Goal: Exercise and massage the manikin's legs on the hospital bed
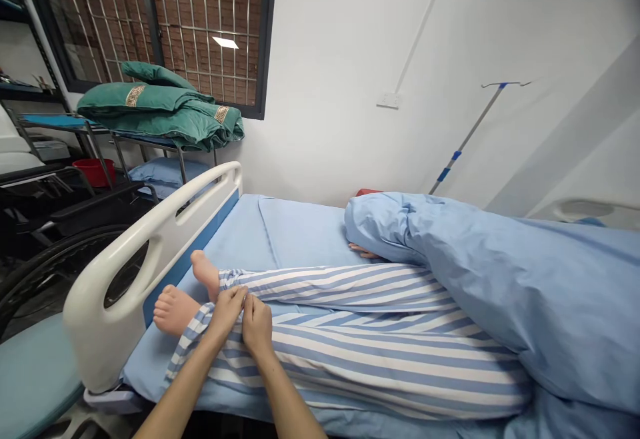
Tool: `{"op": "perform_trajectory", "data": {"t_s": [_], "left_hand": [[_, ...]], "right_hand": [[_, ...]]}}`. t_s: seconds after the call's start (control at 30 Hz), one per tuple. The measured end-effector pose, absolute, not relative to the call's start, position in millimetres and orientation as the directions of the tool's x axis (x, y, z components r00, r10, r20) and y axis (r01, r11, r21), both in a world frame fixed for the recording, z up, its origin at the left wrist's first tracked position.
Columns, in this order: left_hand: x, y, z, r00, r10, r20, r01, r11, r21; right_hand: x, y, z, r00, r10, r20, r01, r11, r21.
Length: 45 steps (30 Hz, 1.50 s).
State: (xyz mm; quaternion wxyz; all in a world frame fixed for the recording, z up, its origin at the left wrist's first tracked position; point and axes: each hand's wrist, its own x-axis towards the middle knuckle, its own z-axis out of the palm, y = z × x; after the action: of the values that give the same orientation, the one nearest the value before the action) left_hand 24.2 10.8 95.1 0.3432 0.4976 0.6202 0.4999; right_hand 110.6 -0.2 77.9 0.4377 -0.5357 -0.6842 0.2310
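Observation:
Blue-and-white striped trousers [400, 356] cover the two legs of a figure lying on the bed. Its bare, smooth feet, the near foot [175, 310] and the far foot [205, 274], stick out at the left. My left hand [229, 309] is closed on the trouser fabric by the lower shin. Right beside it, my right hand [257, 326] is closed too, pinching the same cloth, with the fingertips of both hands almost touching. The near trouser cuff [193, 340] hangs wide around the ankle. Exactly how much cloth lies between my fingers is hidden.
A light blue quilt [480, 272] lies bunched over the upper body, with fingers [364, 251] showing under its edge. The white footboard [160, 242] rises left of the feet. Beyond it are a wheelchair [75, 226] and folded green bedding [165, 109]. An IV pole [473, 132] stands behind.

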Motion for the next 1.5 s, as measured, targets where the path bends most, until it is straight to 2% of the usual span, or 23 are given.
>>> {"op": "perform_trajectory", "data": {"t_s": [0.1, 0.17, 0.3, 0.43, 0.53, 0.63, 0.7, 0.83, 0.97, 1.1, 1.23, 1.33, 1.43, 1.5], "left_hand": [[35, 8, 94, -0.344, 0.933, 0.104, 0.216, -0.029, 0.976], [42, 5, 84, -0.355, 0.919, 0.171, 0.299, -0.061, 0.952], [45, 0, 62, -0.319, 0.906, 0.279, 0.559, -0.058, 0.827], [42, 1, 56, -0.298, 0.914, 0.276, 0.633, -0.027, 0.774], [41, 2, 52, -0.32, 0.905, 0.281, 0.677, 0.011, 0.735], [42, 2, 47, -0.31, 0.906, 0.287, 0.735, 0.037, 0.677], [44, 2, 44, -0.286, 0.914, 0.287, 0.777, 0.046, 0.627], [46, 2, 45, -0.272, 0.92, 0.281, 0.807, 0.059, 0.588], [47, 1, 49, -0.265, 0.926, 0.27, 0.795, 0.051, 0.605], [48, 1, 55, -0.289, 0.926, 0.244, 0.739, 0.053, 0.672], [57, 9, 68, -0.221, 0.951, 0.215, 0.485, -0.084, 0.871], [69, 15, 78, -0.233, 0.952, 0.201, 0.287, -0.13, 0.949], [77, 16, 79, -0.275, 0.943, 0.185, 0.232, -0.122, 0.965], [79, 14, 76, -0.282, 0.938, 0.204, 0.269, -0.127, 0.955]], "right_hand": [[112, 1, 78, -0.001, 0.941, 0.338, 0.461, 0.3, -0.835], [114, 1, 77, 0.027, 0.946, 0.324, 0.412, 0.285, -0.865], [114, 2, 74, 0.06, 0.95, 0.306, 0.362, 0.265, -0.894], [114, 2, 75, 0.056, 0.954, 0.295, 0.381, 0.252, -0.889], [118, -1, 83, 0.016, 0.949, 0.315, 0.489, 0.267, -0.83], [129, -5, 95, -0.108, 0.933, 0.343, 0.65, 0.327, -0.686], [137, -6, 102, -0.197, 0.916, 0.35, 0.7, 0.381, -0.604], [142, -6, 97, -0.181, 0.927, 0.328, 0.687, 0.358, -0.632], [138, -6, 84, -0.07, 0.951, 0.3, 0.68, 0.265, -0.684], [138, -5, 81, -0.05, 0.951, 0.305, 0.633, 0.266, -0.727], [141, -1, 81, 0.021, 0.947, 0.321, 0.543, 0.258, -0.799], [144, 3, 79, 0.085, 0.942, 0.324, 0.418, 0.261, -0.87], [146, 4, 78, 0.112, 0.943, 0.314, 0.349, 0.258, -0.901], [146, 4, 78, 0.114, 0.945, 0.306, 0.346, 0.251, -0.904]]}}
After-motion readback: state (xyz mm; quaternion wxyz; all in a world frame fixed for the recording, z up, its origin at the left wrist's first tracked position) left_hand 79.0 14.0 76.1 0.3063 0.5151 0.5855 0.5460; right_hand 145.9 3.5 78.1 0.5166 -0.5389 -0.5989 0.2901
